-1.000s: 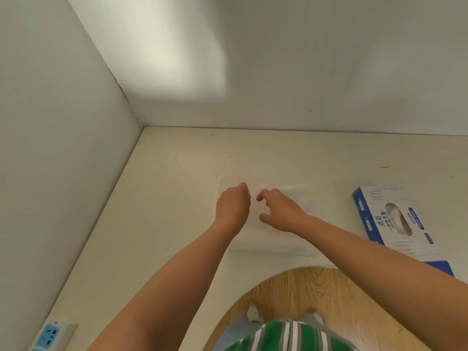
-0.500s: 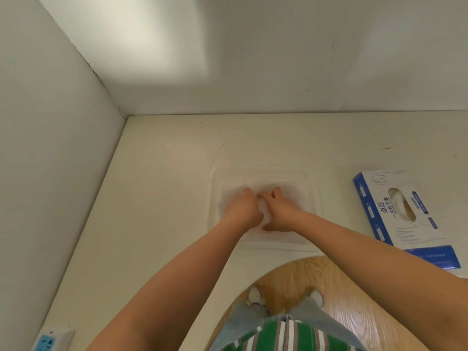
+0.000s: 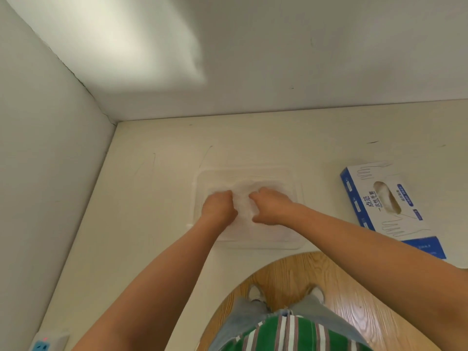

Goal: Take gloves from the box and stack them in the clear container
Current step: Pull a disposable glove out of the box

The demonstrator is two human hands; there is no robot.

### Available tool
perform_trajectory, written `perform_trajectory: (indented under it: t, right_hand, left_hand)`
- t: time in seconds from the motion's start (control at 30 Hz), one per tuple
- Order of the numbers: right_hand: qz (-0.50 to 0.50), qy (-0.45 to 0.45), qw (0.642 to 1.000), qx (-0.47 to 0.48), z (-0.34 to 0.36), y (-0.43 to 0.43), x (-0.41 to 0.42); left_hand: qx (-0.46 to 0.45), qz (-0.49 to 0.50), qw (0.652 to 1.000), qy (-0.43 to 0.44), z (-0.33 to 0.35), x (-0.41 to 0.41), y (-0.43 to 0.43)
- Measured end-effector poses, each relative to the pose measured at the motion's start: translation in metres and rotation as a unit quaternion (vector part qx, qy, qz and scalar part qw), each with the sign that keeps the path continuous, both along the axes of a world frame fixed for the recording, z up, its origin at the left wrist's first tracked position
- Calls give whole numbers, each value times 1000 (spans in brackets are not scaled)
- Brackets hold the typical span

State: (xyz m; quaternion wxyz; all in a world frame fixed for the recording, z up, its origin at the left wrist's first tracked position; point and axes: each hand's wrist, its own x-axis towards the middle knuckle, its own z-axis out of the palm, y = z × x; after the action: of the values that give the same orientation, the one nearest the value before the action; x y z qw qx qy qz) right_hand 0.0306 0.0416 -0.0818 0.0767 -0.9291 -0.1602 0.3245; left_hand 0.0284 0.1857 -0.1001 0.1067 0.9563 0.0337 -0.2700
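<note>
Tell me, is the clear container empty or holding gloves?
Holding gloves: crumpled translucent gloves lie inside the clear container, under the left hand and right hand. How many, cannot tell.

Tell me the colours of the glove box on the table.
The glove box is white with blue edges and blue ends; the head view shows it.

Both my bare arms reach forward and converge. My left hand [image 3: 218,208] is curled into a loose fist, knuckles up. My right hand [image 3: 271,208] sits just beside it, fingers bent downward, thumb tucked toward me.
</note>
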Motion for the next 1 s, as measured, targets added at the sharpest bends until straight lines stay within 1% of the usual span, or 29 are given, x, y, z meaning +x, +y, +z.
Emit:
perform_trajectory:
  t: [0.07, 0.13, 0.2, 0.23, 0.27, 0.33, 0.43, 0.47, 0.53, 0.6, 0.67, 0.73, 0.83, 0.9, 1.0]
  right_hand:
    - [-16, -113, 992, 52, 16, -7, 7]
    - [-67, -192, 970, 137, 31, -20, 14]
    - [-126, -235, 941, 209, 44, -43, 18]
    - [-150, -252, 928, 228, 47, -61, 19]
    - [-168, -266, 919, 237, 45, -78, 20]
    - [-202, -268, 914, 226, 38, -118, 18]
    - [-246, -243, 922, 172, 24, -180, 9]
    - [-258, -229, 927, 150, 18, -197, 5]
    - [-267, -206, 937, 93, 7, -228, -4]
    - [-247, -181, 951, 37, -4, -252, -12]
    - [-216, -146, 966, 0, -14, -271, -18]
    - [-179, -135, 974, -23, -22, -278, -20]
    - [-151, -151, 976, -43, -30, -285, -20]
    - [-135, -161, 976, -59, -34, -286, -19]
    - [-126, -170, 975, -63, -35, -285, -19]
  left_hand:
    - [9, 15, 999, -46, 20, 7, -9]
    - [-7, 35, 996, -85, 37, 15, -26]
    - [-48, 55, 987, -142, 49, 20, -49]
    - [-72, 59, 980, -174, 54, 21, -65]
    - [-93, 57, 973, -204, 57, 21, -79]
    - [-135, 50, 962, -234, 62, 18, -113]
    - [-183, 15, 961, -207, 58, 11, -170]
    - [-195, 8, 964, -180, 55, 9, -186]
    - [-221, 6, 971, -91, 45, 6, -218]
    - [-229, -4, 973, -9, 35, 0, -244]
    - [-224, -27, 974, 30, 24, -6, -268]
    - [-207, -49, 976, 48, 17, -10, -283]
    - [-168, -68, 982, 56, 10, -11, -301]
    - [-156, -61, 984, 59, 6, -11, -305]
    - [-113, -72, 990, 44, -1, -10, -308]
